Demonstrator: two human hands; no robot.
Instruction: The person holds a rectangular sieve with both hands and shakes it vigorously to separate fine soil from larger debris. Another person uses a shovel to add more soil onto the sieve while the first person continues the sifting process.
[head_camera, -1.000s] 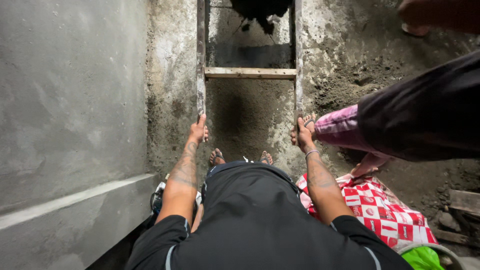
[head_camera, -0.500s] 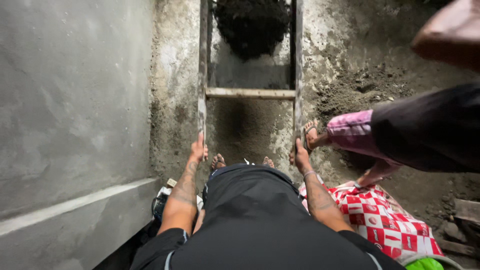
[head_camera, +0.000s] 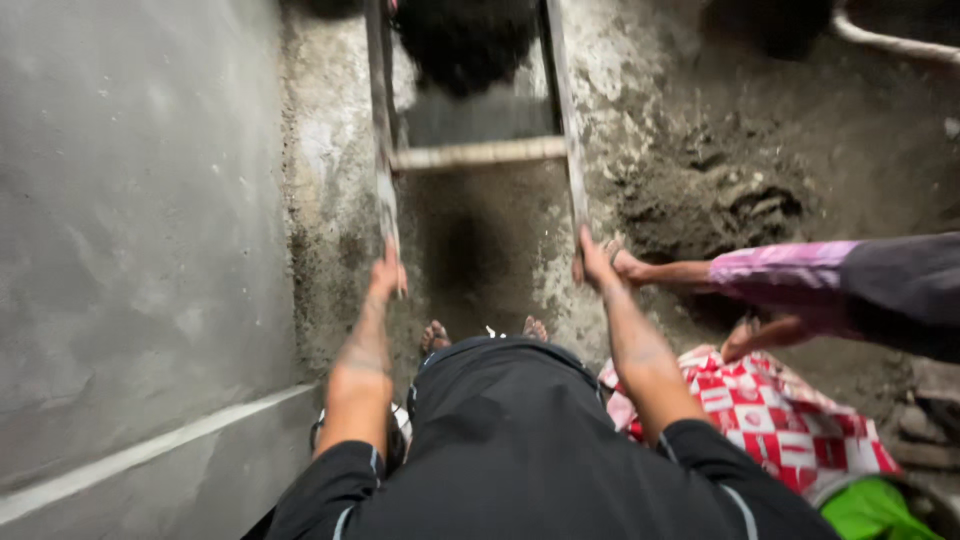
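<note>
Both hands (head_camera: 388, 272) on upright ladder (head_camera: 478, 154)

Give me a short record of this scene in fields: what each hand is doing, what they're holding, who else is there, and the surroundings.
left hand: gripping the left rail of the ladder
right hand: gripping the right rail
ladder: wooden, two rails, one rung in view, leaning over muddy ground
feet: in sandals, below the ladder
other person: arm in a pink sleeve, hand by the right rail
left side: grey concrete wall
right side: red and white checked cloth, dark dug soil
</note>
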